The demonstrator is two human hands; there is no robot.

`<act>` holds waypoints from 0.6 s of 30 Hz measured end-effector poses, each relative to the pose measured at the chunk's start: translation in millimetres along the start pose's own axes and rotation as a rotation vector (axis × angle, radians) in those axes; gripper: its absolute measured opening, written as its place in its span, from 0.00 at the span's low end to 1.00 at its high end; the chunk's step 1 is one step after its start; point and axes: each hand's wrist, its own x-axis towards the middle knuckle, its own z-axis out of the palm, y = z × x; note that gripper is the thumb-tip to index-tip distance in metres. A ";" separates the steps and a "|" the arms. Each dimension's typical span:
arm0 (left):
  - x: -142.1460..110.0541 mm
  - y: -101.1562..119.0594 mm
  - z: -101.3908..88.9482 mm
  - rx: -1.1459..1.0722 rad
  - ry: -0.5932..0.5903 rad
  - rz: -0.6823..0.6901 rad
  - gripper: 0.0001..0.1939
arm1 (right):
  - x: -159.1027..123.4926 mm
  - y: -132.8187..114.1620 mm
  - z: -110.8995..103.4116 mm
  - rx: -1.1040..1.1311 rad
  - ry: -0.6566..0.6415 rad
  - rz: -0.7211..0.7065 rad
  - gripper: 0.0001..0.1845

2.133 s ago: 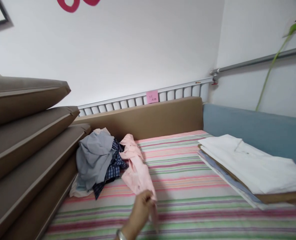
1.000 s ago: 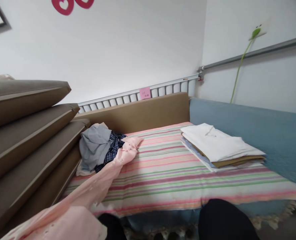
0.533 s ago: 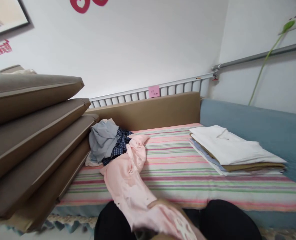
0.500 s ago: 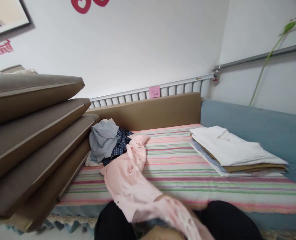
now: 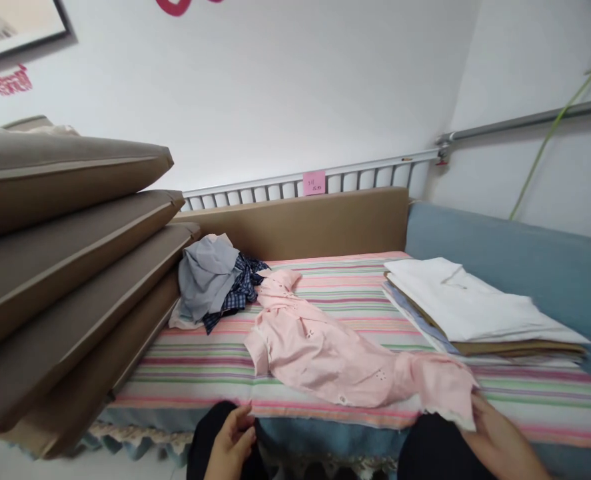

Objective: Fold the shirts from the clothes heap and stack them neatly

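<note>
A pink shirt (image 5: 325, 353) with small cut-out flowers lies stretched across the striped sheet (image 5: 185, 357), wrinkled, its collar end toward the left. My right hand (image 5: 498, 433) grips its lower right end at the bed's front edge; the fingertips are partly behind the cloth. Over my left knee, my left hand (image 5: 232, 443) is empty, with loosely bent fingers and the thumb apart. Beyond the shirt's left end sits a crumpled heap with a grey-blue garment (image 5: 205, 270) and a dark checked garment (image 5: 240, 287).
Folded clothes with a white garment (image 5: 490, 307) on top form a stack at the right, beside the blue side cushion (image 5: 500, 240). Large brown cushions (image 5: 75, 267) are piled at the left. A brown backrest (image 5: 325, 220) stands before the radiator (image 5: 365, 179).
The pink shirt has gone from hanging over my lap to lying across the bed, its near end pulled to the right. My left hand now shows apart from it, and the view has shifted slightly.
</note>
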 end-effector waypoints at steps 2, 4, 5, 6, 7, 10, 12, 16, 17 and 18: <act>11.4 -1.0 -0.4 -0.001 0.051 -0.006 0.32 | -1.3 14.8 3.6 0.309 0.070 0.238 0.17; 27.6 0.6 2.6 0.013 0.128 0.031 0.33 | -6.4 23.7 8.5 0.544 0.073 0.419 0.12; 37.4 2.7 5.3 0.033 0.166 0.061 0.33 | -9.1 26.4 10.7 0.565 0.046 0.443 0.10; 48.1 5.8 8.8 0.069 0.204 0.097 0.33 | -11.3 28.1 12.7 0.545 0.006 0.434 0.10; 59.1 9.8 13.3 0.112 0.241 0.140 0.32 | -13.0 29.3 14.4 0.502 -0.049 0.414 0.10; 87.5 25.3 32.5 0.225 0.263 0.258 0.25 | -17.1 30.5 19.6 0.312 -0.236 0.317 0.11; 95.4 35.3 50.1 0.237 0.202 0.315 0.19 | -23.8 28.5 26.3 0.165 -0.313 0.209 0.13; 73.0 47.3 94.4 0.167 0.058 0.370 0.20 | -54.8 12.3 55.3 -0.017 -0.418 -0.006 0.19; 61.5 48.9 105.9 0.109 0.007 0.368 0.21 | -63.8 5.7 65.7 -0.045 -0.449 -0.050 0.22; 49.5 50.1 116.6 0.032 -0.049 0.355 0.21 | -71.9 -1.4 76.8 -0.076 -0.467 -0.096 0.24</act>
